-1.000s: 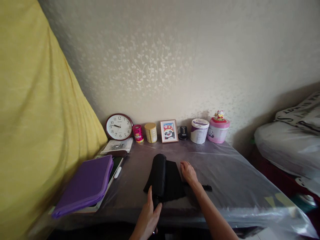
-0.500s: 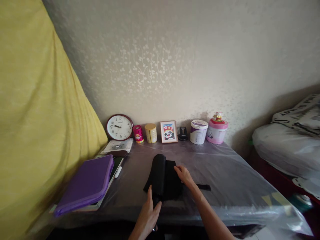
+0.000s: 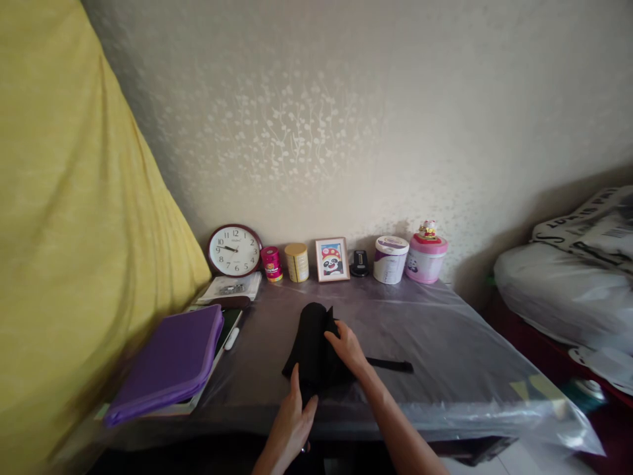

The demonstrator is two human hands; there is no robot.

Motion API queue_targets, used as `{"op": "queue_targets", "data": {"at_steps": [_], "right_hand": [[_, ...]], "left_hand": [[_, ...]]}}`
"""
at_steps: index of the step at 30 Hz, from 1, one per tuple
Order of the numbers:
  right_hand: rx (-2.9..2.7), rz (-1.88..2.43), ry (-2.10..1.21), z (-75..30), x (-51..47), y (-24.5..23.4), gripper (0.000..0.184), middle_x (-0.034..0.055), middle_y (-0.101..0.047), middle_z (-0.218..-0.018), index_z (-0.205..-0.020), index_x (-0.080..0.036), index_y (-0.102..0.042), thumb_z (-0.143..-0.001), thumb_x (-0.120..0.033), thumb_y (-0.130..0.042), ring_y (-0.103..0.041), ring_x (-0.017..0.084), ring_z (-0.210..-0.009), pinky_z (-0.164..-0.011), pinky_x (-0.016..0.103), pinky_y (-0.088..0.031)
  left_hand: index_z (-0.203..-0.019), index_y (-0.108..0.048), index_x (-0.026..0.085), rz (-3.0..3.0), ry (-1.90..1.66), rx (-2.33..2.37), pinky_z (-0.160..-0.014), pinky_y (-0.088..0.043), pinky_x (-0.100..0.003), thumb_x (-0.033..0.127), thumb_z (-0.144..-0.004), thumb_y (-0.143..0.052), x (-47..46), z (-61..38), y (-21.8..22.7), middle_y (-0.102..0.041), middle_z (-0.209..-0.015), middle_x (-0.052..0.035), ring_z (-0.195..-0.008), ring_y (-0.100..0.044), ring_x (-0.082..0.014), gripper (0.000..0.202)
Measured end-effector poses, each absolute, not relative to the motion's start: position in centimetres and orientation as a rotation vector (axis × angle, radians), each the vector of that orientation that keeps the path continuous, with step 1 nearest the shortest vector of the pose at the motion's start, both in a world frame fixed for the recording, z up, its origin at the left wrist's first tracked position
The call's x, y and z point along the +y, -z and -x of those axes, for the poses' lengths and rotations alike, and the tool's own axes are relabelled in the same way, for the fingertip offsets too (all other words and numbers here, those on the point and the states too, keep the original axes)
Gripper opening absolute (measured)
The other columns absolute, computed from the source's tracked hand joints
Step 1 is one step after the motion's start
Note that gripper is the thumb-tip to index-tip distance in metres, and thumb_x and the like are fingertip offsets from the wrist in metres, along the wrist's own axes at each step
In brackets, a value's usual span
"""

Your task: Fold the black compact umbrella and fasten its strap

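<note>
A black fabric wrap [image 3: 305, 346], partly rolled around something thick, lies near the front of the table. My left hand [image 3: 291, 422] grips its near end, thumb along the side. What sits inside the roll is hidden. My right hand [image 3: 347, 348] pinches the wrap's right flap, which stands raised against the roll. A narrow black strap [image 3: 393, 364] stretches out to the right from under my right wrist.
A purple zip case [image 3: 165, 363] lies on papers at left, beside a white marker [image 3: 232, 338]. Along the wall stand a clock [image 3: 234, 250], tins, a framed panda picture [image 3: 332, 260] and tubs. Plastic sheeting covers the table [image 3: 435, 349].
My right hand has moved left and lifted the wrap's right flap up toward the roll. My left hand has stayed at the near end.
</note>
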State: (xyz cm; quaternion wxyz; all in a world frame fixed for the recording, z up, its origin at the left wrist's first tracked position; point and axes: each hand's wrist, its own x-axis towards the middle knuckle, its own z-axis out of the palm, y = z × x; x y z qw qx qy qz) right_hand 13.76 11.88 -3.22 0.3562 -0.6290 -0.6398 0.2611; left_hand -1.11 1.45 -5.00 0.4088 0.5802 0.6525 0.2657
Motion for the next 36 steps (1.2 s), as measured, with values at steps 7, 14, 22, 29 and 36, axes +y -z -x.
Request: {"op": "queue_targets", "data": {"at_steps": [7, 14, 22, 29, 36], "right_hand": [[-1.762, 1.702, -0.646, -9.5, 12.3, 2.4, 0.04, 0.0104, -0.062, -0.109, -0.117, -0.012, -0.049, -0.08, -0.025, -0.051, -0.057, 0.019, -0.103, -0.081, 0.024, -0.042], [-1.881, 1.798, -0.574, -8.0, 11.9, 1.7, 0.039, 0.016, -0.065, -0.099, -0.114, -0.009, -0.049, -0.077, -0.021, -0.051, -0.06, 0.025, -0.096, -0.078, 0.031, -0.042], [-1.952, 1.836, -0.52, -7.5, 11.4, 1.2, 0.036, 0.0167, -0.065, -0.096, -0.11, -0.01, -0.049, -0.076, -0.02, -0.047, -0.061, 0.025, -0.093, -0.075, 0.031, -0.043], [-2.027, 1.84, -0.513, -6.9, 11.5, 1.0, 0.033, 0.0142, -0.066, -0.094, -0.106, -0.013, -0.05, -0.074, -0.02, -0.048, -0.062, 0.024, -0.091, -0.071, 0.03, -0.043], [-2.105, 1.789, -0.493, -6.3, 10.9, 0.6, 0.03, 0.0152, -0.067, -0.092, -0.101, -0.012, -0.055, -0.075, -0.023, -0.049, -0.062, 0.026, -0.09, -0.071, 0.031, -0.044]], "left_hand": [[-0.139, 0.008, 0.017, -1.469, -0.575, 1.617, -0.055, -0.048, -0.022, 0.026, -0.088, -0.036, 1.6, 1.3, 5.6, -0.056, -0.119, -0.015, -0.056, -0.064, -0.0122, 0.068], [-0.139, 0.006, 0.013, -1.522, -0.496, 1.677, -0.05, -0.044, -0.021, 0.03, -0.088, -0.033, 1.3, 1.1, 5.1, -0.064, -0.103, -0.0161, -0.047, -0.061, -0.0116, 0.067], [-0.14, 0.003, 0.014, -1.566, -0.509, 1.719, -0.052, -0.045, -0.025, 0.033, -0.088, -0.034, 1.6, 1.3, 6.3, -0.064, -0.103, -0.016, -0.048, -0.062, -0.0141, 0.067], [-0.14, 0.007, 0.017, -1.484, -0.519, 1.667, -0.045, -0.044, -0.027, 0.035, -0.088, -0.031, 1.3, 1.1, 5.3, -0.063, -0.103, -0.0166, -0.038, -0.057, -0.0128, 0.066], [-0.139, 0.003, 0.01, -1.548, -0.406, 1.771, -0.057, -0.047, -0.027, 0.036, -0.088, -0.032, 1.4, 1.0, 5.2, -0.064, -0.101, -0.0181, -0.059, -0.066, -0.019, 0.067]]}}
